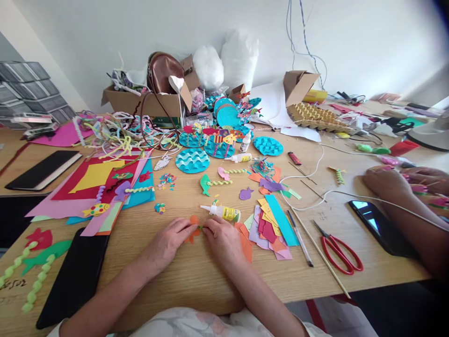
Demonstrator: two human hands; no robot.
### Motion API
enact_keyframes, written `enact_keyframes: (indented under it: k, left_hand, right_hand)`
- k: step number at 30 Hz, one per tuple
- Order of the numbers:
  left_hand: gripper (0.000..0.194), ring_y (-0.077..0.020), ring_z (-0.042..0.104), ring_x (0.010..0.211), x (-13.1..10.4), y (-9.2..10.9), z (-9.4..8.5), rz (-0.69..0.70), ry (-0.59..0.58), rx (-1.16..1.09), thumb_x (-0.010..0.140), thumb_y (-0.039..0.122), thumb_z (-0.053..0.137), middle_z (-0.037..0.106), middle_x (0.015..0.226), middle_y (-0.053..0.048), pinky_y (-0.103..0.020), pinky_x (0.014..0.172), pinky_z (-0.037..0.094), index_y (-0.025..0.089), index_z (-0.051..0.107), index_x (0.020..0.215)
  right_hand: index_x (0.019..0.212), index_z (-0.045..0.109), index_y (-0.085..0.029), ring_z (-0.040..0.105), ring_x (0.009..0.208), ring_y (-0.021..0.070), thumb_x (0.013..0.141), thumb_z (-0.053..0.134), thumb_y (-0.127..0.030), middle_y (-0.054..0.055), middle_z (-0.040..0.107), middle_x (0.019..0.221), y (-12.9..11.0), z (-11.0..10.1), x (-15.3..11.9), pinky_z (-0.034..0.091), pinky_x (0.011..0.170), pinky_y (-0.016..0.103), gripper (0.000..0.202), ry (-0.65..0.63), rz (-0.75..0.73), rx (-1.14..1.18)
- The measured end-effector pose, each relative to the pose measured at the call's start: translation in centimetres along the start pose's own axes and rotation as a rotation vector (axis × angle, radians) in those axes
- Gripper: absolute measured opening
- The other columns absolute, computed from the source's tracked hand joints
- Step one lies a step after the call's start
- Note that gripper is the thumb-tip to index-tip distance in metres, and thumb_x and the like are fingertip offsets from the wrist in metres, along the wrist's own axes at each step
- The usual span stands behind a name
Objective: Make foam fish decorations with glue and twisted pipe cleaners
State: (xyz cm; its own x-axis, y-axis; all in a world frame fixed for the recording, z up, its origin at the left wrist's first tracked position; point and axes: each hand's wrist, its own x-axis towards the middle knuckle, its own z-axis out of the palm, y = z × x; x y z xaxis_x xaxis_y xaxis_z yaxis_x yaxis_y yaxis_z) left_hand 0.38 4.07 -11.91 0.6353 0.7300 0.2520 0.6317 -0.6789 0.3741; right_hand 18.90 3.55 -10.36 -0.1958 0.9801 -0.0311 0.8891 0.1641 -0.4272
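Near the table's front edge, my left hand point(173, 238) pinches an orange paper cutout point(194, 220), which looks like a fish. My right hand point(222, 238) is closed at the cutout's right side, its fingertips by a tiny green bit; what they hold is mostly hidden. Just beyond my right hand a glue bottle point(229, 214) lies on its side, nozzle to the left. Farther back are a purple paper fish point(246, 193) and a green paper fish point(205, 185) with a twisted yellow-green stem. To the right lies a pile of coloured paper scraps point(268, 224).
Red-handled scissors point(342, 255), a pen point(300, 238) and a thin wooden stick point(321, 252) lie right. Another person's hands point(389, 182) work beyond a phone point(382, 227). Blue wavy discs point(192, 160) stand behind, coloured sheets point(66, 187) and a black tablet point(75, 281) left.
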Motion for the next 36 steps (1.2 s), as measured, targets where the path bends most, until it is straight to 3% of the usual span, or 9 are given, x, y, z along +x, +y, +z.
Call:
enact_keyframes:
  k: [11, 22, 26, 32, 36]
  left_hand:
    - [0.032, -0.0177, 0.053, 0.1, 0.0, 0.0, 0.8, 0.05, 0.051, 0.109, 0.09, 0.007, 0.037, 0.059, 0.103, -0.008, -0.032, 0.087, 0.05, 0.015, 0.059, 0.112]
    - [0.029, -0.0195, 0.051, 0.101, 0.3, 0.6, 0.9, -0.011, -0.064, 0.232, 0.09, 0.011, 0.039, 0.058, 0.101, -0.007, -0.032, 0.088, 0.049, 0.016, 0.06, 0.11]
    - [0.028, -0.0195, 0.051, 0.099, 0.5, 0.8, 1.0, -0.027, -0.086, 0.256, 0.089, 0.01, 0.041, 0.058, 0.1, -0.006, -0.033, 0.087, 0.049, 0.016, 0.06, 0.109]
    - [0.029, -0.0201, 0.052, 0.101, 0.6, 0.9, 1.0, -0.039, -0.14, 0.292, 0.087, 0.006, 0.042, 0.059, 0.102, -0.008, -0.034, 0.088, 0.049, 0.015, 0.06, 0.108]
    - [0.032, -0.019, 0.054, 0.102, 0.9, 0.7, 0.2, -0.055, -0.155, 0.196, 0.086, 0.005, 0.041, 0.061, 0.104, -0.007, -0.033, 0.088, 0.049, 0.017, 0.061, 0.108]
  right_hand:
    - [0.077, 0.066, -0.02, 0.058, 0.077, 0.0142, 0.087, 0.053, -0.02, 0.002, 0.064, 0.081, 0.0, 0.2, -0.1, 0.035, 0.06, 0.022, 0.017, 0.008, -0.011, -0.001]
    - [0.079, 0.066, -0.02, 0.056, 0.077, 0.0154, 0.087, 0.051, -0.017, 0.004, 0.062, 0.084, 0.3, 0.9, -0.4, 0.038, 0.066, 0.023, 0.017, 0.087, -0.059, -0.022]
    - [0.092, 0.066, -0.022, 0.054, 0.087, 0.0164, 0.087, 0.051, -0.013, 0.003, 0.063, 0.093, 0.3, 0.9, -0.6, 0.039, 0.075, 0.025, 0.018, 0.156, -0.191, 0.007]
    - [0.083, 0.068, -0.021, 0.053, 0.086, 0.0173, 0.087, 0.052, -0.013, 0.003, 0.063, 0.085, 0.5, 1.0, -0.6, 0.039, 0.073, 0.027, 0.018, 0.08, -0.231, -0.07]
    - [0.083, 0.068, -0.022, 0.053, 0.086, 0.0172, 0.087, 0.051, -0.013, 0.004, 0.063, 0.086, 0.4, 0.9, -0.6, 0.039, 0.074, 0.027, 0.02, 0.069, -0.227, -0.074]
